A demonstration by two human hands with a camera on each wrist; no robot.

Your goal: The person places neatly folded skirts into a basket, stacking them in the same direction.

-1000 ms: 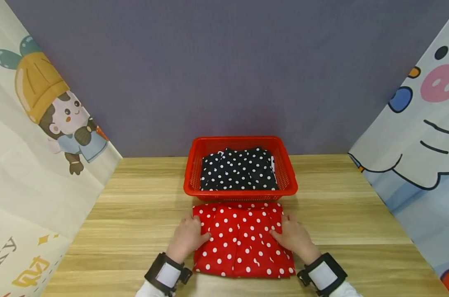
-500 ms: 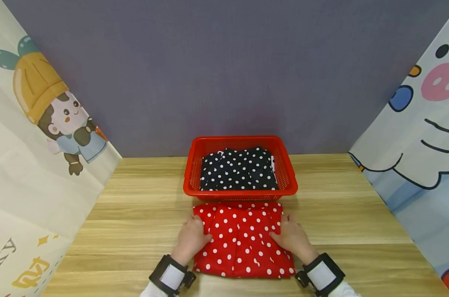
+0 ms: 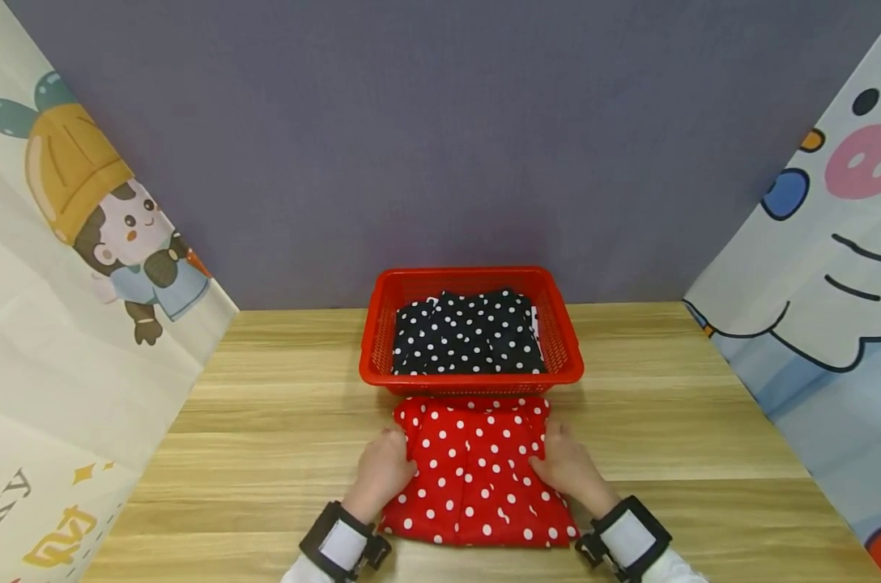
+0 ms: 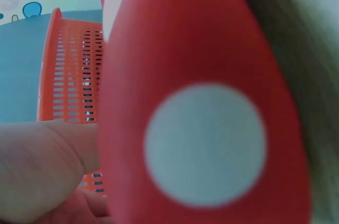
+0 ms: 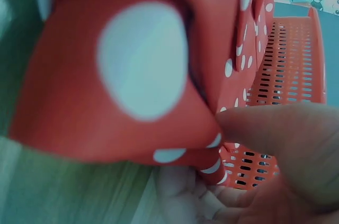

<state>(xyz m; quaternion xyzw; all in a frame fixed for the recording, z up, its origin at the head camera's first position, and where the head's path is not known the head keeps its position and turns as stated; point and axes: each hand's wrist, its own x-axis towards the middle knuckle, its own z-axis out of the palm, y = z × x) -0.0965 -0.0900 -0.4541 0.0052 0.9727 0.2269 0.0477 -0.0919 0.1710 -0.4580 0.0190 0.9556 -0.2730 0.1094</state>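
At the near middle of the bench (image 3: 266,421), a folded red polka-dot garment (image 3: 477,474) lies flat, its far edge just beside the near wall of a red basket (image 3: 371,340) that holds a folded dark polka-dot garment (image 3: 468,334). The left hand (image 3: 380,476) takes the red garment's left edge and the right hand (image 3: 568,470) its right edge; each grip is closed on the cloth, thumb on top and fingers tucked beneath, as both wrist views show with fabric pinched close to the lens and the slotted basket wall beyond. Compared with a second ago, the hands have drawn in toward each other, and the far part of the garment now looks narrower, its upper corners pulled in from where they lay spread wider along the basket. That suggests the bundle is being gathered and squeezed to a width that fits between the basket walls, so a lift onto the dark garment seems the likely step in hand. Cartoon-printed panels stand left and right, with a grey wall at the far side.
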